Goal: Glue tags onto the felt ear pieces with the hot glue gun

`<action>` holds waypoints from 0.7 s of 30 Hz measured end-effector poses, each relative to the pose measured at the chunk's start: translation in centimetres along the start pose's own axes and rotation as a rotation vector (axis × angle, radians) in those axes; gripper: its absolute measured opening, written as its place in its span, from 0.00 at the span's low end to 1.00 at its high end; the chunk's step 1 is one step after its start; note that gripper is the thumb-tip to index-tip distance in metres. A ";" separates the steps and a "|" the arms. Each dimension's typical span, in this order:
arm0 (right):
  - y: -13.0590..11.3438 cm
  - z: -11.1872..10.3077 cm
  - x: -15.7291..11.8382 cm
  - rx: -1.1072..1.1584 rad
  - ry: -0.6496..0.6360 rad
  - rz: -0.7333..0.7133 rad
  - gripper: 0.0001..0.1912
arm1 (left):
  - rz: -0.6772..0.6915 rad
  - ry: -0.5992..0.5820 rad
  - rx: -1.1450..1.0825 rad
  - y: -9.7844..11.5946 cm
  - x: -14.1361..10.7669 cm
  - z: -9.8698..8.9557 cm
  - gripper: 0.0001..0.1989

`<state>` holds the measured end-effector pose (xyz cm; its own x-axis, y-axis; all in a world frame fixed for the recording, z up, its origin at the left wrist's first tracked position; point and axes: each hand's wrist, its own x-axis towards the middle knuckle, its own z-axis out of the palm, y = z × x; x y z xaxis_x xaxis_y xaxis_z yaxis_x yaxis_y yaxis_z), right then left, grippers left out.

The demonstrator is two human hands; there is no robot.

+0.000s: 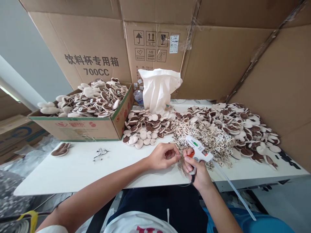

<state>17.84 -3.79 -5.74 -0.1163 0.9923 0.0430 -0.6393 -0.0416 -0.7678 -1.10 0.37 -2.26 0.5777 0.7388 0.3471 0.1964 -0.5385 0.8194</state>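
Note:
A white glue gun [198, 149] with orange parts is in my right hand [198, 168], its long glue stick sticking out toward the lower right. Close beside it, my left hand [165, 156] is closed, thumb and forefinger pinched together; whatever they hold is too small to make out. Both hands are over the front edge of a pile of thin beige cord loops [206, 134]. Brown and white plush pieces [245, 129] are heaped to the right, and more plush pieces [145, 127] lie behind my left hand.
An open cardboard box [77, 129] full of plush pieces stands at the left. One plush piece [60, 149] and dark thread scraps [100, 154] lie on the white table [80, 174]. A white bag [159, 89] and a plastic bottle [138, 97] stand at the back, before cardboard walls.

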 end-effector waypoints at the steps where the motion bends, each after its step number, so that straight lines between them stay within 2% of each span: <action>1: 0.0 0.0 0.0 0.002 0.000 0.004 0.10 | 0.001 0.001 0.001 0.0 0.0 0.0 0.12; 21: -0.1 0.1 -0.1 0.005 -0.013 -0.001 0.11 | 0.021 0.000 -0.018 -0.1 0.0 0.0 0.11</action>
<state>17.81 -3.87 -5.64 -0.1253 0.9908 0.0520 -0.6430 -0.0411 -0.7647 -1.12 0.41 -2.37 0.5819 0.7272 0.3641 0.1700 -0.5467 0.8199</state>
